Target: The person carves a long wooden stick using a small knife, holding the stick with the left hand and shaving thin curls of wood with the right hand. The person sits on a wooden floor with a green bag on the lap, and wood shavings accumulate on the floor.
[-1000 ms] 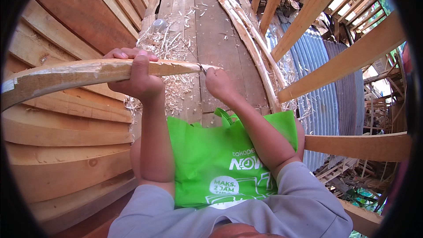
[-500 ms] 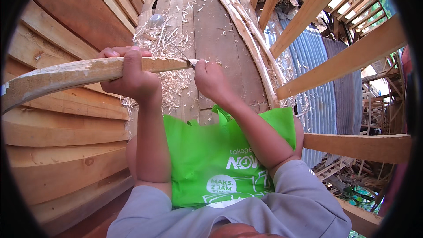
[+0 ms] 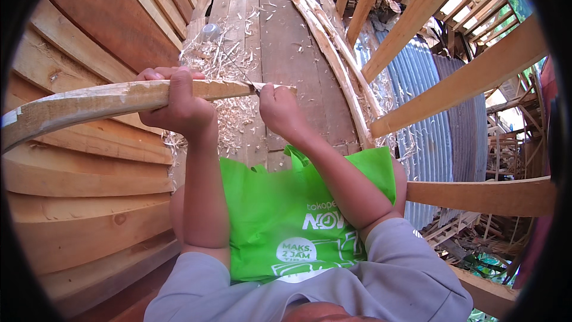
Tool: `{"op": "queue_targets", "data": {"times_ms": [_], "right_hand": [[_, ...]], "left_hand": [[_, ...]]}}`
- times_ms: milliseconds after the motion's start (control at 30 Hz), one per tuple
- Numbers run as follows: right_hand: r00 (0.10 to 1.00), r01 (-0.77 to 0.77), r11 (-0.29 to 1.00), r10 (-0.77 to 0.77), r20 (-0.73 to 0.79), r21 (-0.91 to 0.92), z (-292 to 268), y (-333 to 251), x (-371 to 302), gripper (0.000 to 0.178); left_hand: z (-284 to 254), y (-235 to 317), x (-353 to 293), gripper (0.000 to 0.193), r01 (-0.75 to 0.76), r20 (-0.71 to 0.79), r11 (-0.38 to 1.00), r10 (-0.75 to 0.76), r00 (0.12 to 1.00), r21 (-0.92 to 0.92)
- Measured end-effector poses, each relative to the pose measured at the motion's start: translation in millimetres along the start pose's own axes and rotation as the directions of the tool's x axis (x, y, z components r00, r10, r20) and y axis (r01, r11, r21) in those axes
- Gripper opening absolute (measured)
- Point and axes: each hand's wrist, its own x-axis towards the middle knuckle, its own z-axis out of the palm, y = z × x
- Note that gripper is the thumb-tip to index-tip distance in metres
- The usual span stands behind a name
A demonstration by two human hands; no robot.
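Observation:
A long, curved piece of pale wood (image 3: 89, 101) runs from the left rim toward the middle, its end shaved narrower. My left hand (image 3: 185, 104) is wrapped round it, thumb on the near side and fingers over the top. Near the narrow end, my right hand (image 3: 279, 108) is closed on a knife whose thin blade (image 3: 239, 71) points up and left and lies against the wood. The knife's handle is hidden in my fist. A green bag (image 3: 256, 209) with white print covers my lap below both hands.
Wood shavings (image 3: 235, 119) lie heaped on the plank floor (image 3: 285, 42), beside a small clear cup-like container (image 3: 210, 32). Two long peeled poles (image 3: 328, 42) stretch along the floor's right side. A board wall (image 3: 89, 170) stands at left, slanted wooden rails (image 3: 459, 86) at right.
My right hand and the knife have shifted slightly left along the wood, and more of the narrow tip shows beyond the fist. My left hand keeps its hold.

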Motion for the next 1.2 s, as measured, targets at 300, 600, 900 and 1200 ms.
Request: {"op": "queue_targets", "data": {"times_ms": [300,600,900,1200], "right_hand": [[0.983,-0.123,0.992,0.122,-0.138,0.004,9,34,16,0.058],[0.986,-0.165,0.986,0.165,-0.037,0.008,4,47,13,0.063],[0.996,-0.085,0.996,0.085,0.038,-0.001,-11,-7,-8,0.063],[0.955,-0.296,0.955,0.294,-0.047,-0.021,9,87,42,0.062]], "left_hand": [[7,5,-3,0.027,0.028,-0.022,0.997,-0.03,0.999,-0.07],[2,0,-2,0.025,0.017,0.038,0.999,-0.018,0.999,0.029],[-4,0,2,0.025,0.021,-0.013,0.999,-0.021,1.0,-0.037],[3,3,1,0.025,0.013,0.022,1.0,-0.013,1.0,-0.001]]}}
